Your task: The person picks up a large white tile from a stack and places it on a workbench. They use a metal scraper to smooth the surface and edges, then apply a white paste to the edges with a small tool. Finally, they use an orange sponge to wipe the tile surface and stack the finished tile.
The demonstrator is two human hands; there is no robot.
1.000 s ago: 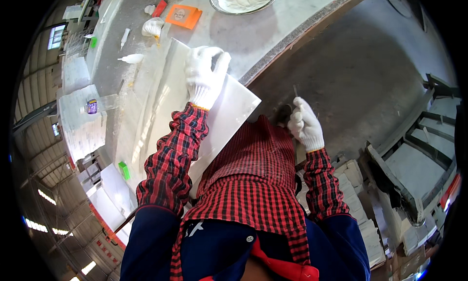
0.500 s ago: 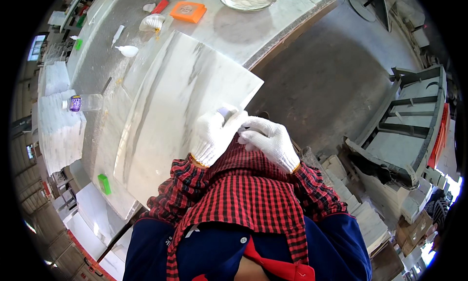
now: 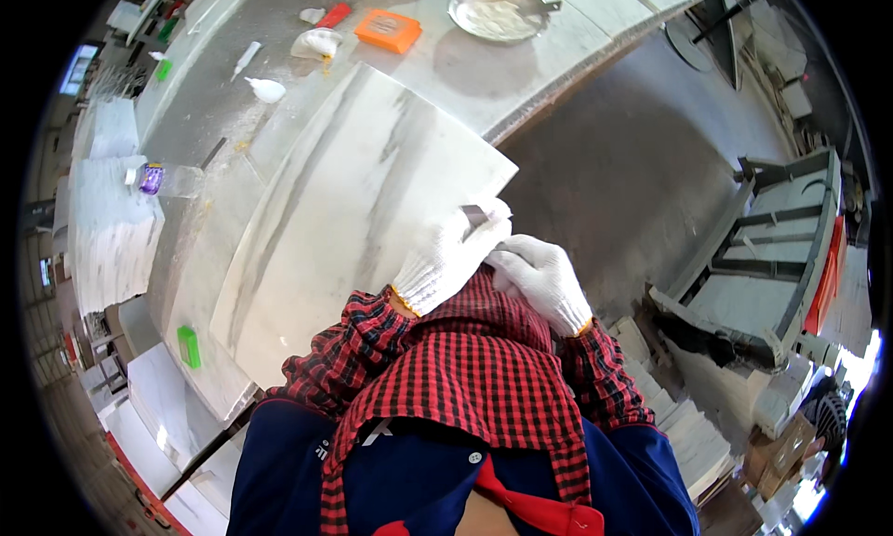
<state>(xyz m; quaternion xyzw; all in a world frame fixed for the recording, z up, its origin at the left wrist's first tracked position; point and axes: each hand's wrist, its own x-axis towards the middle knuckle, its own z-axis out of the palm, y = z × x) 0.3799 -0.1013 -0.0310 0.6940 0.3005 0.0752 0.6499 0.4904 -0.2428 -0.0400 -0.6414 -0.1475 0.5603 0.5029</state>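
A white marble slab (image 3: 326,201) with grey veins lies on the bench in front of me. Over its right edge, my left hand (image 3: 445,266), in a white knitted glove, is closed on a small flat grey piece (image 3: 474,215), which shows between thumb and fingers. My right hand (image 3: 547,283), gloved the same way, is just to the right with its fingers curled in, close against the left. Whatever its fingertips grip is hidden. Both hands are near the red-and-black checked apron (image 3: 474,359).
Beyond the slab are an orange box (image 3: 388,31), a metal bowl of pale powder or paste (image 3: 500,13) and a white squeeze bottle (image 3: 267,90). At left are a plastic bottle (image 3: 167,180), stacked slabs (image 3: 112,238) and a green block (image 3: 189,347). A metal rack (image 3: 772,247) stands right.
Both hands have shifted right, the left one more over the slab's edge. The right fingers are more tightly curled. The grey piece shows more plainly, and the whole view has moved slightly.
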